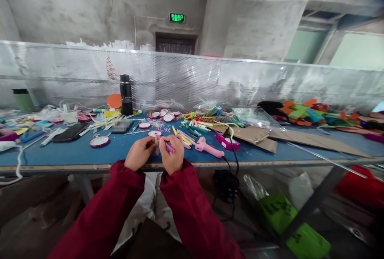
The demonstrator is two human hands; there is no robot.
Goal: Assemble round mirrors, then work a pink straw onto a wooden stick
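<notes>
Close to the table's front edge, my left hand (138, 153) pinches a short, light-coloured wooden stick (156, 145) upright between thumb and fingers. Beside it, my right hand (173, 155) is closed around a purple marker (170, 147), which slants across the palm. The marker's tip is hidden by my fingers, so I cannot tell whether it touches the stick. Just beyond both hands lies a round white lid with a red rim (154, 133). Several pens, one of them a yellow pen (174, 130), lie right of my right hand.
A pink glue gun (208, 148) and a magenta box (227, 142) with a black cord lie to the right. Farther right is brown cardboard (318, 141). A black bottle (126, 95) stands at the back. To the left are another red-rimmed lid (99, 142) and a black phone (70, 132).
</notes>
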